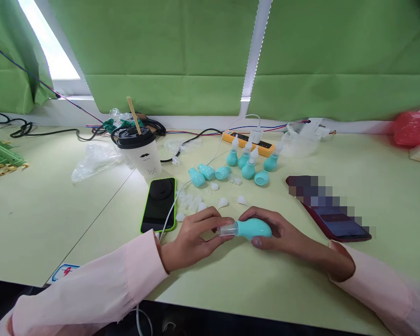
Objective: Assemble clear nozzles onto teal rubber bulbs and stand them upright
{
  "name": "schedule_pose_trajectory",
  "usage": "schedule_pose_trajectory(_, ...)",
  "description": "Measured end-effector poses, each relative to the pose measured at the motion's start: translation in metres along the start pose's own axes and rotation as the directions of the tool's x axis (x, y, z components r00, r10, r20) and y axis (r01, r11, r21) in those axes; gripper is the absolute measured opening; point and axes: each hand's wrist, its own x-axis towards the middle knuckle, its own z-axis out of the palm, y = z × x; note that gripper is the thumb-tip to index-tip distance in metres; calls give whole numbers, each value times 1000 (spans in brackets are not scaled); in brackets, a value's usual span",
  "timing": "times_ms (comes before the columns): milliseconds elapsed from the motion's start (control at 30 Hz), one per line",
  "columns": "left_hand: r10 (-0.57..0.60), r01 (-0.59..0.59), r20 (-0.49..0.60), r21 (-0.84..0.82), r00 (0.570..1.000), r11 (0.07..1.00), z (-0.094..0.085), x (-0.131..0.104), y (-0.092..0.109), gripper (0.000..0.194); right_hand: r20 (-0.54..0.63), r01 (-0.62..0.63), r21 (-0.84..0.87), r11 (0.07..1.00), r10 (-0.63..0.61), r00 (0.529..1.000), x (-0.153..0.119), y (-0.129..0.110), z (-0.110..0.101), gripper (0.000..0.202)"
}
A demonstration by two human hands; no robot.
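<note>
Held to the right of the green-cased phone (159, 203), close over the worktop (266, 284) — a turquoise squeeze bulb (255, 228) with a clear tube (228, 229) at its neck and no white tip fitted. Pinching that tube between thumb and fingers with the left hand (194, 234); cupping the round body with the right hand (282, 229), fingers over the top, thumb on the near side. Cannot tell how deeply seated at the neck.

Beyond the phone and to its right: four tipped bulbs (248, 171), seemingly complete, and four bare bulbs (197, 178), not yet fitted. Just right of the phone, scattered loose: white cone tips (242, 200) and clear tube pieces (186, 199), apparently unused. Probably not quite halfway through the visible lot.

Farther out — behind the phone, a lidded paper cup (143, 158); well to its right, a dark-red-cased phone (343, 226).
</note>
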Motion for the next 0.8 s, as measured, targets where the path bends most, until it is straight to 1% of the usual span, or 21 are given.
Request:
schedule_pose_trajectory(33, -1, 1, -19, -11, 1000, 1000, 0, 0, 1, 18, -58, 90, -115, 989, -97, 994, -2, 0, 1, 27)
schedule_pose_trajectory(67, -5, 4, -40, -18, 999, 1000, -1, 0, 2, 19, -113, 177, -234, 956, -208, 972, -3, 1, 3, 28)
schedule_pose_trajectory(133, -32, 30, -71, -30, 997, 999, -1, -1, 5, 25, -175, 304, -435, 847, -411, 895, -6, 3, 8, 34)
schedule_pose_trajectory(167, -53, 50, -81, -38, 995, 998, -2, -1, 6, 27, -186, 340, -501, 795, -483, 856, -7, 5, 10, 36)
schedule_pose_trajectory(200, -75, 71, -86, -48, 993, 996, -2, -1, 7, 28, -189, 362, -543, 757, -531, 826, -7, 6, 12, 38)
schedule_pose_trajectory(233, -93, 88, -89, -59, 992, 994, -2, -1, 7, 27, -192, 370, -566, 737, -555, 810, -8, 8, 13, 39)
schedule_pose_trajectory(267, -103, 96, -94, -73, 990, 993, -1, -1, 7, 24, -195, 371, -574, 730, -562, 803, -8, 8, 13, 39)
schedule_pose_trajectory(333, -99, 86, -119, -107, 988, 991, 0, 0, 6, 17, -184, 382, -558, 737, -559, 809, -7, 8, 11, 39)
schedule_pose_trajectory(400, -101, 81, -136, -151, 985, 985, 1, 0, 5, 13, -146, 394, -518, 759, -533, 834, -6, 7, 7, 39)
schedule_pose_trajectory(467, -115, 91, -122, -192, 986, 977, 2, 0, 5, 11, -101, 386, -485, 785, -489, 867, -6, 5, 2, 39)
schedule_pose_trajectory(567, -150, 128, -92, -214, 984, 969, 3, 0, 5, 12, -84, 354, -465, 811, -439, 895, -5, 4, -1, 35)
schedule_pose_trajectory(633, -196, 175, -76, -228, 978, 958, 3, 0, 6, 16, -112, 345, -455, 821, -437, 892, -4, 4, 0, 36)
schedule_pose_trajectory(700, -308, 278, -60, -293, 949, 915, 2, 1, 8, 24, -167, 336, -460, 822, -452, 876, -3, 6, 4, 39)
schedule_pose_trajectory(733, -388, 348, -47, -351, 921, 869, 2, 2, 8, 31, -207, 321, -471, 822, -456, 865, -3, 7, 7, 40)
schedule_pose_trajectory(800, -556, 494, 18, -486, 831, 721, 2, 5, 9, 41, -286, 268, -496, 826, -447, 848, -3, 11, 13, 42)
